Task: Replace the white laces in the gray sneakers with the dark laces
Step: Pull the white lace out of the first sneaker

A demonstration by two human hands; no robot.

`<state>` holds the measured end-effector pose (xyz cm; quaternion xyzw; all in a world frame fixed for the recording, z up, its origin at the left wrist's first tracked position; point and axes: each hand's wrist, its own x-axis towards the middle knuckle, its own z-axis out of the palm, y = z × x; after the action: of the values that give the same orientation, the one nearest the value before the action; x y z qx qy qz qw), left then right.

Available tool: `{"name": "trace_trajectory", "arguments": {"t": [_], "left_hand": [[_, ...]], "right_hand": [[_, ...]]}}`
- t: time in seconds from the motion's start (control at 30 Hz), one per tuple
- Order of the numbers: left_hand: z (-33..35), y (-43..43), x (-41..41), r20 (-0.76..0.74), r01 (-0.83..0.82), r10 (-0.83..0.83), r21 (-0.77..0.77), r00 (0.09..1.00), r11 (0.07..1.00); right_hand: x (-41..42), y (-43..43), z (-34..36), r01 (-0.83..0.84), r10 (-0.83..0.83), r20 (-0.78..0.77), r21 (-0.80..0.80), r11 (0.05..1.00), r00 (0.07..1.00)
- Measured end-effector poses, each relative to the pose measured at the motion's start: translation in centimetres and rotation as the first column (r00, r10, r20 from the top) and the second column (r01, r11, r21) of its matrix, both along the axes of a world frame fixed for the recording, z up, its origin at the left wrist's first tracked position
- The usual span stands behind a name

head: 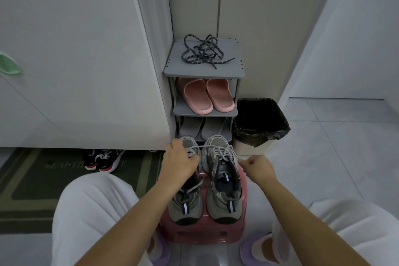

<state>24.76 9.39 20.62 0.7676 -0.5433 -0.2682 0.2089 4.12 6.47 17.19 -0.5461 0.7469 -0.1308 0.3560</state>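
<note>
Two big items frame it: shoe rack (pixel 203 73) stands beyond both hands, pink stool (pixel 200 233) sits under them, nearer the person. Trash bin (pixel 260 123) is beyond the right hand, just beside the rack.

Gray sneakers stand side by side on the stool, heels toward the person. Left sneaker (pixel 185 206) is under the left hand, right sneaker (pixel 223 181) lies between the two hands.

Left hand (pixel 180 162) is curled over the left sneaker's front and looks to be gripping one end of the white lace (pixel 207 147). Right hand (pixel 258 167) is closed, pinching the other end just beside the right sneaker. The lace is stretched between them across the right sneaker's front.

Dark laces (pixel 203 54) lie in a loose tangle on the rack's top, well beyond both hands, untouched.

Progress, as a judgement: very early. White lace is threaded through the right sneaker's eyelets and only being undone. A loose white strand shows on the left sneaker near the left wrist, so that one is not stripped either. Left to do: pull both white laces out, fetch the dark ones, thread both shoes.
</note>
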Motion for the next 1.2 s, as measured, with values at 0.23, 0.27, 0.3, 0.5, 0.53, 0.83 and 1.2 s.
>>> {"name": "trace_trajectory", "arguments": {"t": [0.23, 0.27, 0.3, 0.5, 0.53, 0.83, 1.2], "left_hand": [[-1.3, -1.3, -3.5, 0.149, 0.406, -0.407, 0.043, 0.901, 0.913], [-1.5, -1.6, -3.8, 0.142, 0.427, -0.437, 0.098, 0.888, 0.899], [-1.7, -1.8, -4.0, 0.142, 0.433, -0.450, 0.138, 0.881, 0.891], [-1.9, -2.6, -3.6, 0.209, 0.409, -0.424, 0.112, 0.881, 0.906], [-1.8, -2.6, -3.4, 0.228, 0.422, -0.436, 0.108, 0.871, 0.900], [-2.0, -3.0, -3.1, 0.436, 0.491, -0.468, 0.067, 0.769, 0.868], [-3.4, -2.1, -3.0, 0.200, 0.376, -0.383, 0.074, 0.902, 0.924]], "right_hand": [[2.1, -1.0, 0.6, -0.018, 0.026, 0.147, -0.060, 0.998, 0.989], [2.2, -1.1, 0.5, -0.025, 0.032, 0.139, -0.052, 0.998, 0.990], [2.2, -1.1, 0.5, -0.031, 0.037, 0.134, -0.044, 0.999, 0.990], [2.3, -1.0, 0.5, -0.068, 0.075, 0.164, -0.049, 0.997, 0.984], [2.4, -1.0, 0.6, -0.095, 0.101, 0.137, -0.054, 0.994, 0.985], [2.4, -1.0, 0.5, -0.139, 0.145, 0.050, -0.108, 0.984, 0.988], [2.0, -1.1, 0.4, -0.129, 0.133, 0.040, -0.094, 0.987, 0.990]]}}
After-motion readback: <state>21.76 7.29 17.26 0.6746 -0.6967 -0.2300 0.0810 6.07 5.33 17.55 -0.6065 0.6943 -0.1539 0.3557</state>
